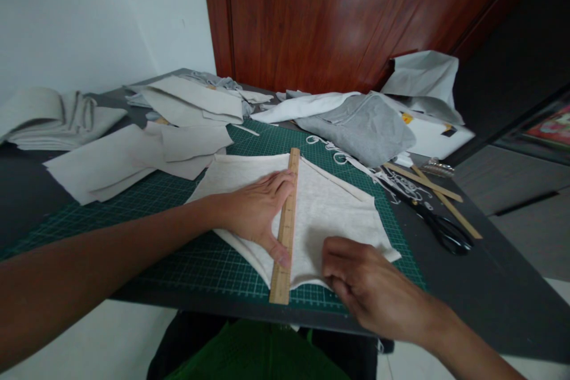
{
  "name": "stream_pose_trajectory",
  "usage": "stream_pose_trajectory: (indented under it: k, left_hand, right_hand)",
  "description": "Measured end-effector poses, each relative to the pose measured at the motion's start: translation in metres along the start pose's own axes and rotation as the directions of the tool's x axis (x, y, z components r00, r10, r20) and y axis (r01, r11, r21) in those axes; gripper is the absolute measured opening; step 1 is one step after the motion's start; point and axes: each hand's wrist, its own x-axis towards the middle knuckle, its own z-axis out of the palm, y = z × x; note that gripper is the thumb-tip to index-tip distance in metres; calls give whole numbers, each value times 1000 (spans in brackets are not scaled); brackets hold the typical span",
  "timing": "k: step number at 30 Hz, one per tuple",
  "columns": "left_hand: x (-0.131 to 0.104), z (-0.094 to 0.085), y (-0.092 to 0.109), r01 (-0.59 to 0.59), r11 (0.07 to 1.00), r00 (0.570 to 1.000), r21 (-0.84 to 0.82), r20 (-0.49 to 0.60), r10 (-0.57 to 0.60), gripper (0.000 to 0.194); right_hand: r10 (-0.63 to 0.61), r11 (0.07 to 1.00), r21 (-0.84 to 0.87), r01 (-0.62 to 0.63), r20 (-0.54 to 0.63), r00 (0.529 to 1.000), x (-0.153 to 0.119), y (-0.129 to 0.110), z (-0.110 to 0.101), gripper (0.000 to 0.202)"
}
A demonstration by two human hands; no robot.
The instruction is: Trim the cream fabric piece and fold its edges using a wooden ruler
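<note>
A wooden ruler (289, 219) lies lengthwise across the middle of a cream piece of fabric (338, 208). My left hand (258, 208) presses down on the ruler's left side with thumb and fingers spread, the palm over the fabric. To the right of the ruler, my right hand (356, 273) is closed at the fabric's near edge. Its fingers curl inward, and whatever they pinch is hidden. Beneath the fabric is a green cutting mat (178, 267) with grid lines.
Cut cream fabric pieces (111, 160) and a folded stack (57, 119) lie left. Grey cloth (356, 127) is heaped at the back. Black-handled scissors (445, 231), wooden strips (449, 208) and white cord (351, 160) lie right. A brown wooden panel (312, 18) stands behind the table.
</note>
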Motion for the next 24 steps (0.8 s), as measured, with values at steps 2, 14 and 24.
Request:
stream_pose_trajectory:
  k: [2, 14, 24]
  left_hand:
    - [0, 1, -1, -9, 1000, 1000, -4, -13, 9, 136]
    - [1, 2, -3, -42, 999, 998, -18, -46, 42, 138]
    - [-1, -1, -1, -22, 999, 999, -36, -41, 21, 132]
  right_hand:
    - [-4, 1000, 8, 4, -19, 1000, 3, -2, 7, 24]
    - [60, 998, 22, -59, -49, 997, -10, -5, 17, 21]
    - [326, 945, 0, -327, -85, 942, -40, 9, 11, 33]
